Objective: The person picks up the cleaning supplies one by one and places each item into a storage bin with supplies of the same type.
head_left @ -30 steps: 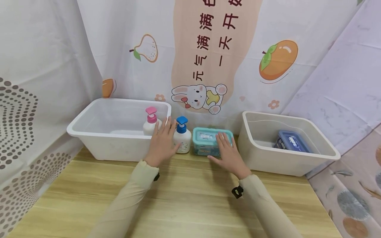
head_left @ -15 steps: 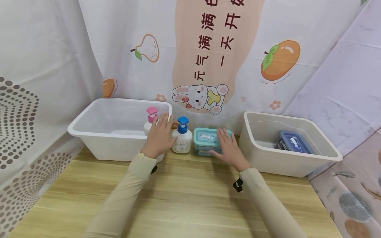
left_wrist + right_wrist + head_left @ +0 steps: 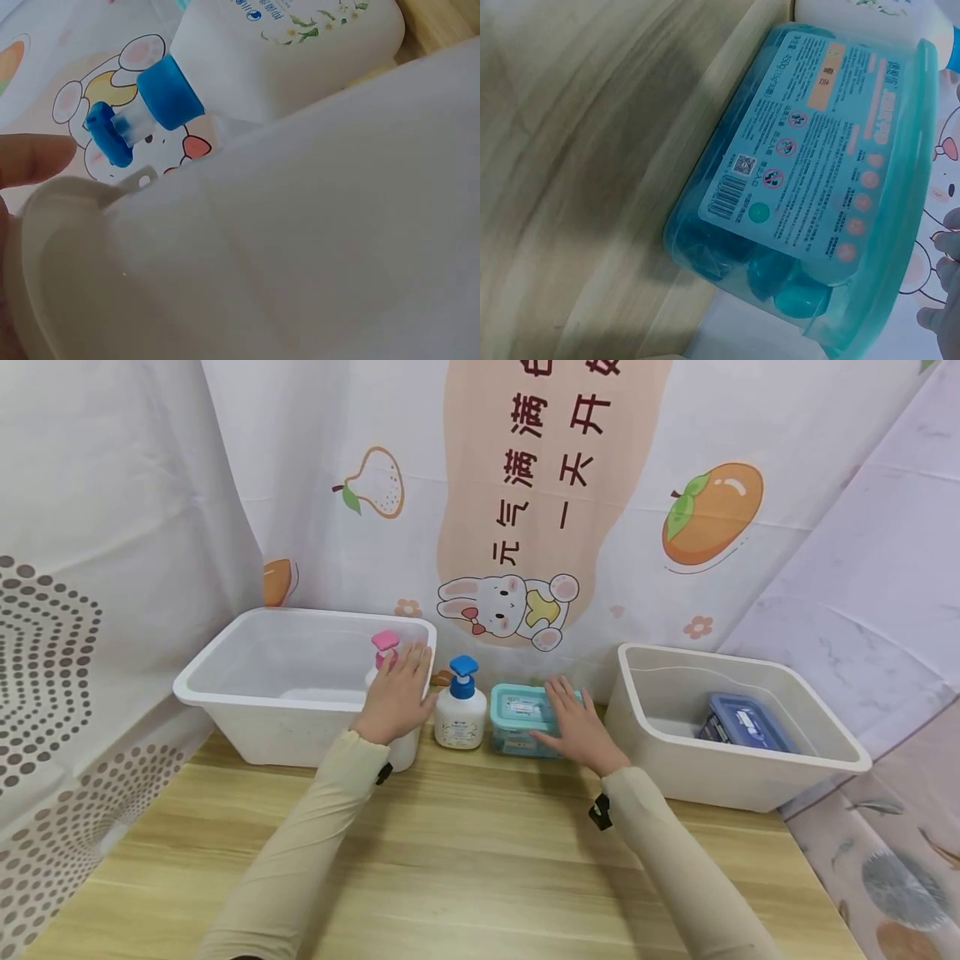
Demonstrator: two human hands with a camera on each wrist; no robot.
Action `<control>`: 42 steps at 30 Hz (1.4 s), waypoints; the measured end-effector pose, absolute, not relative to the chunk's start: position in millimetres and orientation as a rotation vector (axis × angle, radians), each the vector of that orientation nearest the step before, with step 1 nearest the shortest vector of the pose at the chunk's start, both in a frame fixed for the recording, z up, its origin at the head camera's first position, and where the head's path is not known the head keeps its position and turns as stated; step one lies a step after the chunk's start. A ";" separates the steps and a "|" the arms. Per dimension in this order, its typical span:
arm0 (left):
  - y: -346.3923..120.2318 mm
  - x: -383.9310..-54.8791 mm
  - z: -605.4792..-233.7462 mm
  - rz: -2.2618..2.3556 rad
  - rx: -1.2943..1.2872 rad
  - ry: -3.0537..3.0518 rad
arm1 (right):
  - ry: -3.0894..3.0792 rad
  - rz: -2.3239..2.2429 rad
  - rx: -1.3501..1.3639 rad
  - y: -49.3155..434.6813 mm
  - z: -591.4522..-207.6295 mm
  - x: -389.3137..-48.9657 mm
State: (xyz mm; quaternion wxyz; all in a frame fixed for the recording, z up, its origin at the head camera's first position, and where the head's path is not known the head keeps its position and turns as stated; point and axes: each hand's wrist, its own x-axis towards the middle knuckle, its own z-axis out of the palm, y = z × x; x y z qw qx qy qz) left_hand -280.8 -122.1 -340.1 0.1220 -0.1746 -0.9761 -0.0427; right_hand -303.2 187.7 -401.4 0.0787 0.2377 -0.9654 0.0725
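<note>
My left hand (image 3: 396, 695) lies with straight fingers over the right end of the white bin (image 3: 292, 727), partly covering a pink-topped pump bottle (image 3: 385, 641) inside it. In the left wrist view the thumb (image 3: 37, 159) points toward the blue pump, apart from it, with the bin's rim close below. Between the hands stands a white pump bottle with a blue top (image 3: 461, 714). My right hand (image 3: 585, 731) spreads over the right part of a teal-lidded tub (image 3: 517, 714), its fingers straight across the lid. Teal pods show through the tub's clear side in the right wrist view.
A second, off-white bin (image 3: 697, 764) stands to the right, holding a blue-lidded tub (image 3: 750, 722). Printed cloth (image 3: 540, 527) hangs directly behind the row. The wooden table (image 3: 480, 868) stretches toward the person.
My left hand has shifted left, away from the blue-topped bottle, which now shows fully. My right hand stays over the teal-lidded tub with little movement. The view has drifted slightly.
</note>
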 end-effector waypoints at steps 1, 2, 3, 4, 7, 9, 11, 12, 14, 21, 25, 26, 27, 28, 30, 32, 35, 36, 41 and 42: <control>-122.9 -281.4 -340.4 -0.126 -0.508 -2.852 | -2.899 0.217 0.719 187.6 -400.9 -304.8; -123.6 -282.0 -340.7 -0.126 -0.507 -2.860 | -2.906 0.209 0.725 187.6 -401.0 -306.7; -124.2 -282.7 -341.4 -0.133 -0.505 -2.867 | -2.911 0.205 0.734 187.7 -401.0 -308.2; -124.6 -283.2 -342.2 -0.139 -0.502 -2.873 | -2.914 0.198 0.744 187.8 -401.1 -309.7; -124.9 -283.8 -343.6 -0.148 -0.495 -2.901 | -2.919 0.184 0.778 188.7 -402.5 -313.8; -124.6 -283.8 -344.4 -0.149 -0.490 -2.913 | -2.921 0.177 0.799 189.1 -403.5 -316.4; -124.2 -283.5 -345.0 -0.139 -0.489 -2.912 | -2.919 0.169 0.817 189.4 -404.5 -319.4; -124.0 -283.6 -345.5 -0.134 -0.490 -2.909 | -2.918 0.168 0.825 189.5 -405.0 -321.0; -123.4 -283.4 -346.7 -0.112 -0.491 -2.902 | -2.919 0.159 0.832 190.1 -406.2 -324.0; -123.0 -283.2 -349.5 -0.086 -0.465 -2.901 | -2.938 0.130 0.842 190.3 -409.3 -335.5; -123.2 -281.9 -349.9 -0.107 -0.452 -2.901 | -2.979 0.155 0.828 187.7 -408.1 -340.4; -123.2 -281.8 -350.1 -0.109 -0.451 -2.901 | -2.984 0.159 0.829 186.9 -407.3 -341.4; -123.2 -281.4 -350.0 -0.111 -0.449 -2.902 | -2.989 0.166 0.831 185.9 -406.7 -342.1; -123.2 -281.3 -350.4 -0.113 -0.448 -2.903 | -2.992 0.160 0.832 185.1 -406.7 -342.9; -123.3 -281.2 -351.0 -0.111 -0.449 -2.902 | -2.997 0.148 0.825 183.4 -406.7 -343.8; -123.5 -281.0 -351.1 -0.105 -0.447 -2.897 | -2.993 0.150 0.817 181.9 -407.4 -344.8; -123.9 -280.7 -351.0 -0.101 -0.443 -2.890 | -2.997 0.154 0.794 180.0 -409.2 -346.5; -124.0 -280.7 -351.0 -0.101 -0.442 -2.889 | -3.000 0.155 0.787 179.5 -409.9 -347.2; -123.7 -281.0 -351.3 -0.104 -0.440 -2.895 | -3.026 0.163 0.751 177.7 -412.0 -350.3; -123.4 -281.2 -351.4 -0.107 -0.440 -2.895 | -3.029 0.164 0.745 177.5 -411.9 -350.7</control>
